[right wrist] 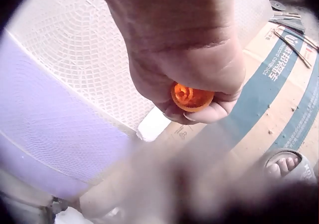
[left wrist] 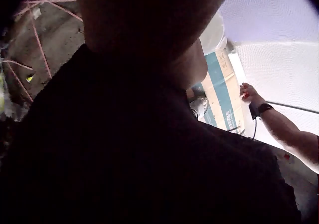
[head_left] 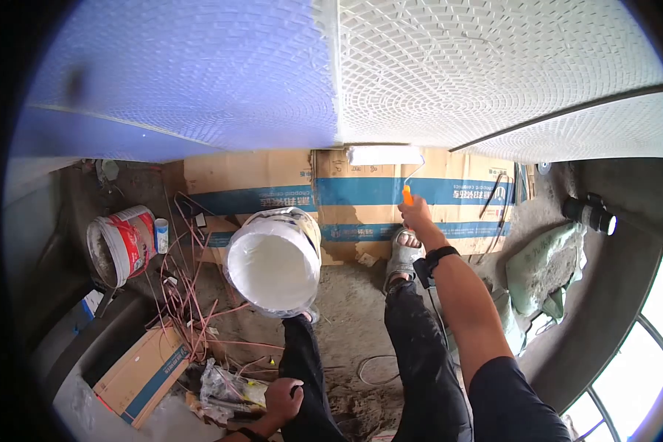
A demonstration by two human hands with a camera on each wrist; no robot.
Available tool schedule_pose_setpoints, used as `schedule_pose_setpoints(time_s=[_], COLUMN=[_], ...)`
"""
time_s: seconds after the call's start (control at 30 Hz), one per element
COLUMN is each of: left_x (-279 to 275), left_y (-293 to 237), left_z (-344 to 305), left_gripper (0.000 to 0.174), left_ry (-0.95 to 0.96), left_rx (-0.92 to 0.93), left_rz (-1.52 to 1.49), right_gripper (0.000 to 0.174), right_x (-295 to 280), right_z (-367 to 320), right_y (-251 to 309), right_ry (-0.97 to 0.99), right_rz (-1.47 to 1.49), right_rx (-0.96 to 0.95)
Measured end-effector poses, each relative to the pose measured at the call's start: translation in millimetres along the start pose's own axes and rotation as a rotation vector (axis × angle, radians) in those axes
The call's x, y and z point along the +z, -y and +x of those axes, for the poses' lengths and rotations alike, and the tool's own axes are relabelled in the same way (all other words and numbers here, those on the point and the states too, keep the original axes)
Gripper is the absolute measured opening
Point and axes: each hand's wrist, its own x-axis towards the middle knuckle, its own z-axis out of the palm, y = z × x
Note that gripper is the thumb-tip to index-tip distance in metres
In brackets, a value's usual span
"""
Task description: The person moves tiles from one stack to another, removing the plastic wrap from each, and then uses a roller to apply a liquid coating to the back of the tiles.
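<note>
My right hand (head_left: 418, 214) grips the orange handle of a paint roller (head_left: 385, 155). The roller's white sleeve lies along the bottom edge of the white textured wall panel (head_left: 449, 74). From behind, the right wrist view shows the fingers wrapped around the orange handle end (right wrist: 192, 98). My left hand (head_left: 283, 398) rests by the left thigh, loosely curled and holding nothing. A large bucket (head_left: 313, 228) lined with clear plastic stands between that leg and the wall, with white material inside it. To the left of the white panel is a blue-violet textured panel (head_left: 199, 74).
Flattened cardboard (head_left: 361, 188) covers the floor along the wall. Tangled pink tubing (head_left: 188, 295), a tipped red-and-white bucket (head_left: 121, 247) and a cardboard box (head_left: 144, 376) lie left. On the right are a green sack (head_left: 549, 269) and a dark cylinder (head_left: 589, 215).
</note>
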Motion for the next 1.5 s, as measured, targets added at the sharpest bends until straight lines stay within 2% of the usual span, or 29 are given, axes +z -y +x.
schedule_pose_setpoints(time_s=[0.27,0.37,0.5,0.53,0.67,0.73,0.77,0.9,0.97,1.07,1.2,1.23,1.27,1.37,1.5], left_x=[13,24,36,34,20,11,2,-11,-12,-37,-31,-22,-24,-34,-46], left_y=[-16,-9,8,8,18,25,30,72,96,71,88,99,94,69,54], left_z=[5,-1,-11,-15,-35,-45,-51,-67,-72,-80,-87,-86,-86,-83,-80], left_gripper=[0.017,0.018,0.022,0.026,0.031,0.032,0.036,0.040,0.044,0.048,0.049,0.050,0.051,0.051,0.054], left_ry=[0.010,0.020,0.078,0.132,0.108,0.040,0.092,0.059,0.114,0.104,0.132,0.122,0.113,0.138,0.211], left_rx=[-0.021,0.009,0.036,0.020,0.007,-0.159,-0.216,-0.270,-0.327,-0.397,-0.387,-0.419,-0.453,-0.441,-0.411], left_rz=[0.047,0.042,0.060,0.068,-0.003,-0.057,-0.062,-0.091,-0.110,-0.107,-0.095,-0.214,-0.331,-0.222,-0.307], right_gripper=[0.024,0.023,0.021,0.020,0.018,0.018,0.018,0.019,0.019,0.019,0.018,0.018,0.018,0.019,0.023], right_x=[-3,-18,-42,-47,-70,-80,-84,-100,-109,-117,-131,-133,-136,-146,-153], right_z=[-4,-39,-92,-107,-158,-186,-198,-244,-269,-302,-344,-350,-358,-376,-396], right_y=[14,37,74,84,118,139,146,175,198,225,262,265,271,287,307], right_ry=[0.014,0.015,-0.022,-0.013,-0.039,-0.053,-0.059,-0.092,-0.099,-0.120,-0.133,-0.131,-0.132,-0.155,-0.214], right_rz=[0.096,0.198,0.156,0.186,0.223,0.224,0.248,0.257,0.283,0.336,0.344,0.353,0.352,0.357,0.300], right_rx=[0.041,-0.020,-0.123,-0.116,-0.164,-0.174,-0.185,-0.247,-0.244,-0.272,-0.309,-0.329,-0.331,-0.362,-0.431])
